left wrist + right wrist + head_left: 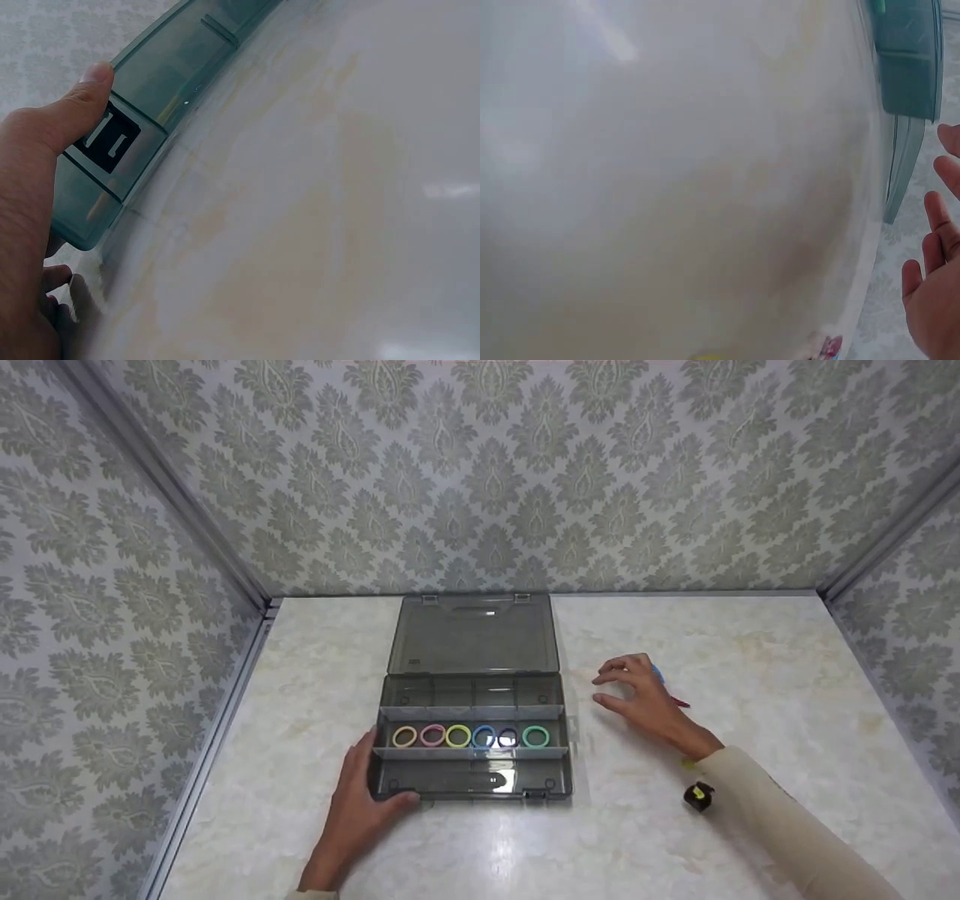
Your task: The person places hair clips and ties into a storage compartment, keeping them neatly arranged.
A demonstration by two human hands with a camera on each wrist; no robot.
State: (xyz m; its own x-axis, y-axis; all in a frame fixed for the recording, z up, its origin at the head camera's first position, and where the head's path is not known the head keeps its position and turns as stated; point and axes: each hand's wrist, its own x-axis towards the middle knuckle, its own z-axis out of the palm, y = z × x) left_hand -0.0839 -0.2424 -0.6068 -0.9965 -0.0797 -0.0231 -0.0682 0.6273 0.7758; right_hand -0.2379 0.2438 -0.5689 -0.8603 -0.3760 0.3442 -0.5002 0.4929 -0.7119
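While the left hand (pixel 356 802) holds the near left corner of a see-through dark box (pixel 442 776), thumb against the front wall and fingers along the left side, the right hand (pixel 641 697) hangs to the right of it, apart from the box. Its fingers are loosely bent, the thumb well away from them, and it holds nothing. The box stands on the table (pixel 300 720) with its lid (pixel 476 637) laid back. In the middle of its three long compartments six rings stand in a row, from left to right: orange (pixel 405 727), pink (pixel 433 726), yellow (pixel 458 727), blue (pixel 473 737), dark purple (pixel 508 729) and green (pixel 525 736). Beyond the right hand, partly hidden, show a blue thing (pixel 658 673) and a red thing (pixel 680 702). Nearer, beside the sleeve (pixel 787 810), lies a small black object (pixel 698 796) with a yellow mark. Patterned wall (pixel 491 480) rises behind the table.
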